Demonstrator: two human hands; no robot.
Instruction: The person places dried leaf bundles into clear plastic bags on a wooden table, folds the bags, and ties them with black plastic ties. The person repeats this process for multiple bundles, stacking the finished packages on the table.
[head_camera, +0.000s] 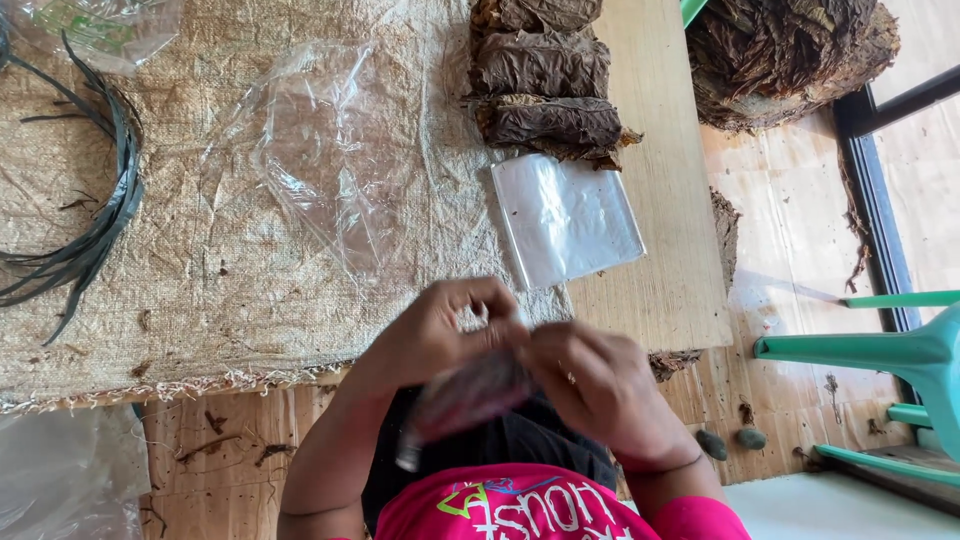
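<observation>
I am looking down at my two bare hands, held close together just above my lap, below the near edge of a low wooden board (660, 270). My left hand (440, 335) and my right hand (600, 385) are both curled around a small clear plastic packet with a dark reddish-brown filling (465, 395). The fingers of both hands are pinched narrow on its upper end, and the packet slants down towards my left forearm. It is blurred, so I can only say it looks like a filled bag.

A coarse beige burlap sheet (200, 250) covers most of the board. On the sheet lies a crumpled, empty sheet of clear plastic film (330, 160). Just beside it, partly on the bare wood, sits a flat stack of small clear plastic bags (565, 220), near my hands but not touching them. Beyond the stack are three dark brown rolled bundles of dried leaf (545, 95), lying side by side and touching one another. A bunch of thin dark green strips (105, 210) curves across the burlap at my far left. A large heap of dried brown leaves (790, 55) rests at the upper right, well apart from my hands, and pale green plastic chair legs (880, 350) stand at the right edge.
</observation>
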